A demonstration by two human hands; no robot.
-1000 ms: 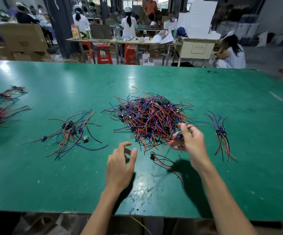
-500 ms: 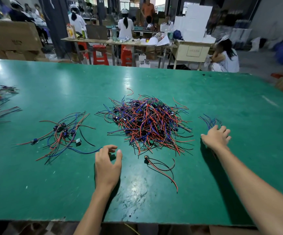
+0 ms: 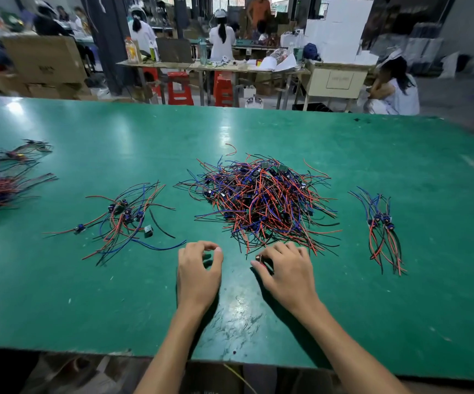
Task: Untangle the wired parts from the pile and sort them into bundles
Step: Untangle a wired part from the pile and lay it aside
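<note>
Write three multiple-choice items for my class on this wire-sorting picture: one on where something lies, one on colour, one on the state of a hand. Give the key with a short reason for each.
1. Where does the big tangled pile lie on the green table?
A. Just beyond the two hands, near the middle
B. At the far left edge
C. Under the table

2. Which wire colours show in the small bundle on the right?
A. Yellow and white
B. Red, blue and black
C. Green only

3. What is the right hand doing?
A. Lying flat and holding nothing
B. Raised high off the table
C. Pinching a small part at its fingertips

Key: 1 A, the pile sits straight ahead of both hands. 2 B, those three colours run through the bundle. 3 C, a small part shows between its curled fingers, while the left hand holds nothing.
</note>
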